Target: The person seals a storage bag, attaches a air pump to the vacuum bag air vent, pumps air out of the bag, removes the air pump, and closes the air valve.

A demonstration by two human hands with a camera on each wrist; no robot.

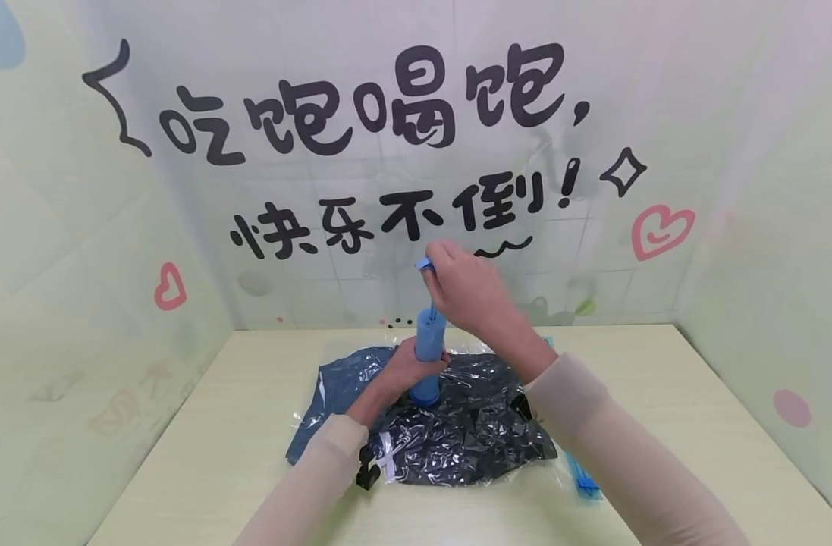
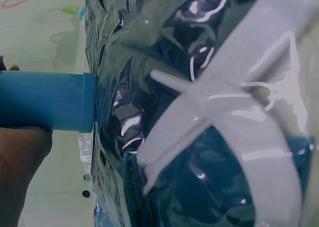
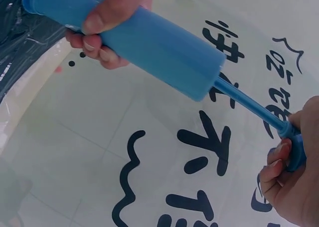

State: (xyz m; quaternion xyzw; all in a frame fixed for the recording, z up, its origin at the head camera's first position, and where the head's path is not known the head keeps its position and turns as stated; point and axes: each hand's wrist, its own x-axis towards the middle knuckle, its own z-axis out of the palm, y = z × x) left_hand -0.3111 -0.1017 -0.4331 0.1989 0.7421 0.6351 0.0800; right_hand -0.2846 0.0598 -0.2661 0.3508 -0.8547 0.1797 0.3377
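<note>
A blue hand pump point(image 1: 429, 334) stands upright on a clear plastic bag point(image 1: 470, 447) with dark, crinkled contents, its base pressed to the film. My left hand point(image 1: 410, 364) grips the pump's barrel around its lower half. Above it, my right hand point(image 1: 466, 288) holds the handle point(image 3: 297, 152), and a long stretch of thin rod point(image 3: 249, 105) shows between handle and barrel. In the left wrist view, the pump's flanged base meets the glossy film, beside white strips point(image 2: 261, 177) that cross within the bag. The base's underside is hidden.
Blue material point(image 1: 313, 409) fills the bag's left side. A black piece point(image 1: 368, 472) lies at its front edge. Partly beneath the right forearm is a bright blue packet point(image 1: 585, 484). The pale wooden table point(image 1: 197, 462) is enclosed by printed walls point(image 1: 286, 288) behind and at both sides.
</note>
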